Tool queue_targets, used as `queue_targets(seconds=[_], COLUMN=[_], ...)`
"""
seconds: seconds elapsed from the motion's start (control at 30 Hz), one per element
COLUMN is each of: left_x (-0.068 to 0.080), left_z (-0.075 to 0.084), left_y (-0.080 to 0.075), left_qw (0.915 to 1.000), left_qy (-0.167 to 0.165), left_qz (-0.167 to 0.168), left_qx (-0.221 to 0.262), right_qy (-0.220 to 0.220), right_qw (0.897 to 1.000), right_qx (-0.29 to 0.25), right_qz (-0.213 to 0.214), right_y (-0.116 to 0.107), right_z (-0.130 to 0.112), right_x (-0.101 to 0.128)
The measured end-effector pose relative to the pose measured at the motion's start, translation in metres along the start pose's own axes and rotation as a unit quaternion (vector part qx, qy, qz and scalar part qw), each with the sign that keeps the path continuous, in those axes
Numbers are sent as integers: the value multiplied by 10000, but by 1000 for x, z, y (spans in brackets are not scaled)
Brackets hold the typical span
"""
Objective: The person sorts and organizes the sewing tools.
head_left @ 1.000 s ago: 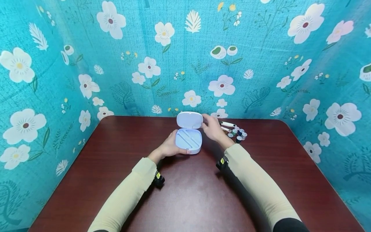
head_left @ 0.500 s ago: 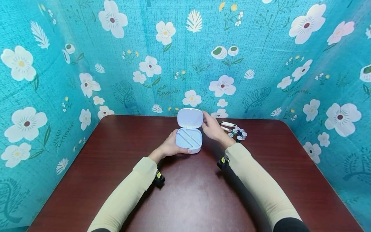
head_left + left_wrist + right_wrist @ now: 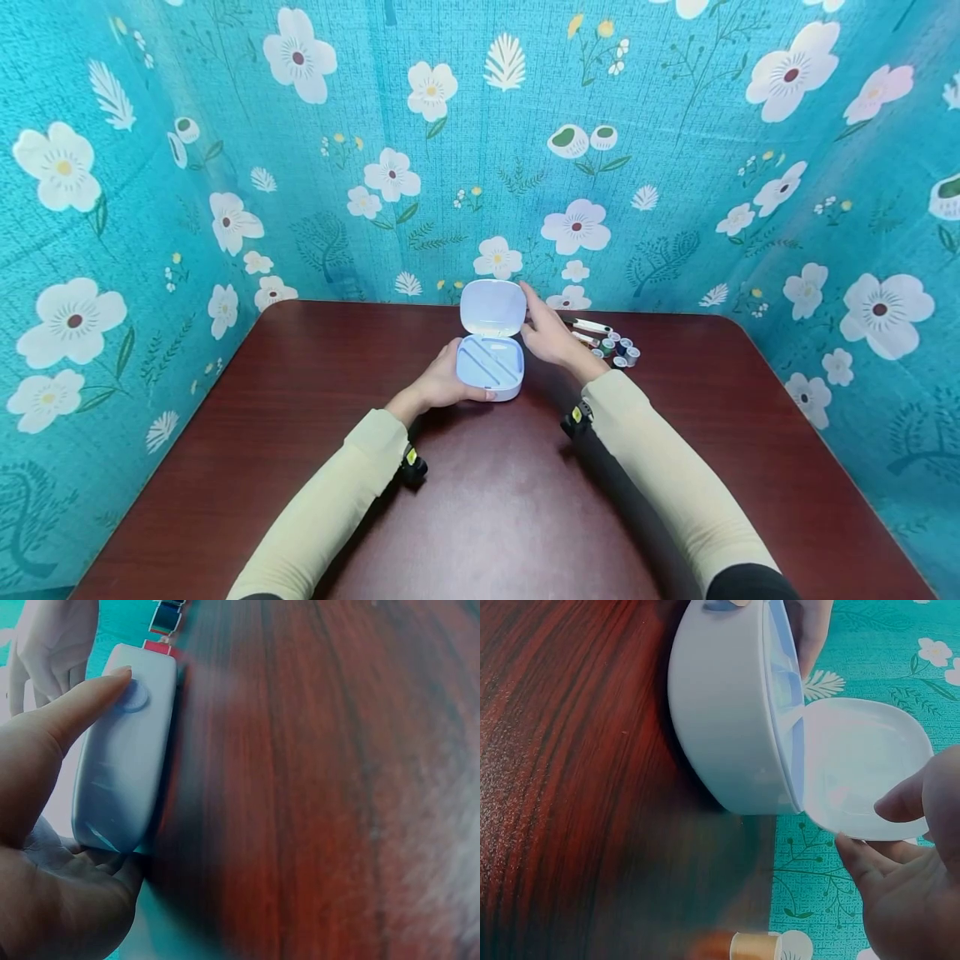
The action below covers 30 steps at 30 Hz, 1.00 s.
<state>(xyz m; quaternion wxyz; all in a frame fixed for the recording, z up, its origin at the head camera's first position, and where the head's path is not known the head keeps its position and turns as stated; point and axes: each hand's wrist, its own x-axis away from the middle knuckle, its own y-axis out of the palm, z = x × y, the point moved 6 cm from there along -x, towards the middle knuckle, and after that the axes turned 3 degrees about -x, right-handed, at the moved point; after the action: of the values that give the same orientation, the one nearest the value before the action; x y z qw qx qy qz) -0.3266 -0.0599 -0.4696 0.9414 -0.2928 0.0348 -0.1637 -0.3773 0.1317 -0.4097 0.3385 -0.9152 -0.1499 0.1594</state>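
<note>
A small pale lilac hinged box (image 3: 489, 365) sits on the dark red table (image 3: 495, 500), its lid (image 3: 492, 307) standing upright. Ridged dividers show inside the base. My left hand (image 3: 442, 383) grips the base from the left, thumb on the front edge; the left wrist view shows the thumb pressed on the box (image 3: 124, 761) by a round button. My right hand (image 3: 547, 333) holds the right edge of the raised lid with its fingertips; the right wrist view shows the fingers (image 3: 885, 825) at the lid's rim (image 3: 862, 769) beside the base (image 3: 727, 712).
Several small thread spools (image 3: 618, 350) and two white pen-like tools (image 3: 592, 325) lie just right of my right hand. A spool (image 3: 769, 946) shows in the right wrist view. Teal floral cloth (image 3: 480, 142) walls the table's back and sides.
The lid has swung from half raised to fully upright, my right hand rising with it. My left hand has kept its grip on the base.
</note>
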Motion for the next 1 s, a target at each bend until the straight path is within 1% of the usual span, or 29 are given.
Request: queue_targets(seconds=[0.2, 0.4, 0.77, 0.9, 1.0], left_x=[0, 1, 4, 4, 4], left_z=[1, 1, 1, 2, 3], left_y=[0, 0, 1, 1, 1], left_qw=[10000, 10000, 10000, 10000, 9999], left_qy=[45, 46, 4, 22, 19], left_qz=[1, 5, 35, 69, 90], left_qx=[-30, -49, -45, -27, -41], right_qy=[27, -22, -166, -112, -13], right_qw=[9991, 9988, 9972, 9957, 9932], right_qx=[419, 489, 709, 891, 1154], right_qz=[91, 43, -196, -221, -122], right_y=[-4, -7, -8, -10, -11], right_z=[-2, -4, -1, -3, -4], right_x=[-1, 2, 5, 7, 10])
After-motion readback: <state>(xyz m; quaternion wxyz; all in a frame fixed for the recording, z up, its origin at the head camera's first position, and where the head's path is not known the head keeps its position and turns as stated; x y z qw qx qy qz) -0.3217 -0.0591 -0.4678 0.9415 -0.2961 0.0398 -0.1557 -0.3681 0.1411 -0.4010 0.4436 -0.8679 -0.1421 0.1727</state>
